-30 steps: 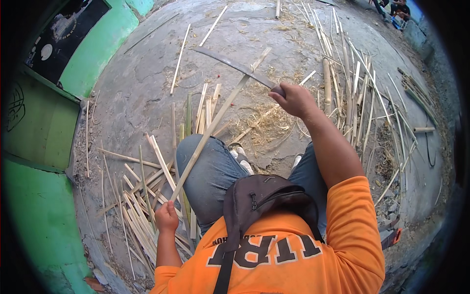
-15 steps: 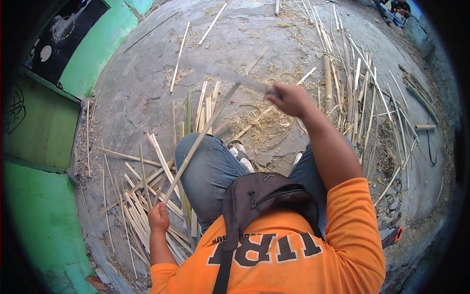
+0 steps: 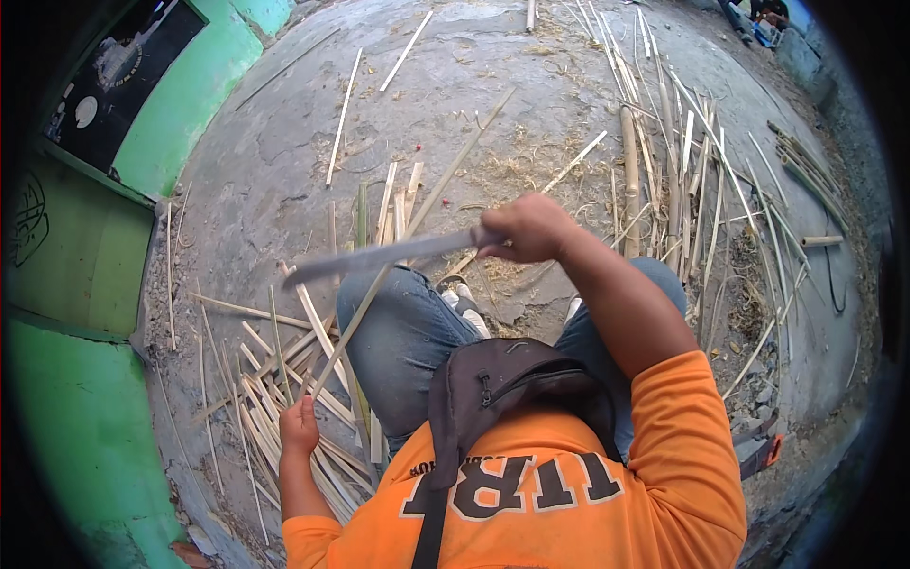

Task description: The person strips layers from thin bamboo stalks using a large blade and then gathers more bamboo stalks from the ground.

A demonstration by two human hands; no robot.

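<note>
A long machete [image 3: 384,256] is in my right hand [image 3: 527,229], its fingers wrapped around the handle. Its broad blade, a little blurred, points left and lies across a long bamboo strip [image 3: 453,175] over my left knee. I cannot tell whether blade and strip touch. My left hand [image 3: 300,424] grips the near end of that strip, which slants up and away to the right. Beside my left hand and leg lies a loose heap of split bamboo strips [image 3: 261,403].
More bamboo strips and poles [image 3: 675,180] lie on the concrete ground to the right. Curly shavings [image 3: 517,175] are scattered ahead of my feet. A green wall [image 3: 81,427] stands at the left. An orange-and-black tool [image 3: 761,457] lies at lower right. A person [image 3: 758,14] sits far off.
My right hand has come nearer and slightly left, swinging the machete so its blade drops from beyond the knee to across it. My left hand has shifted slightly nearer with the strip.
</note>
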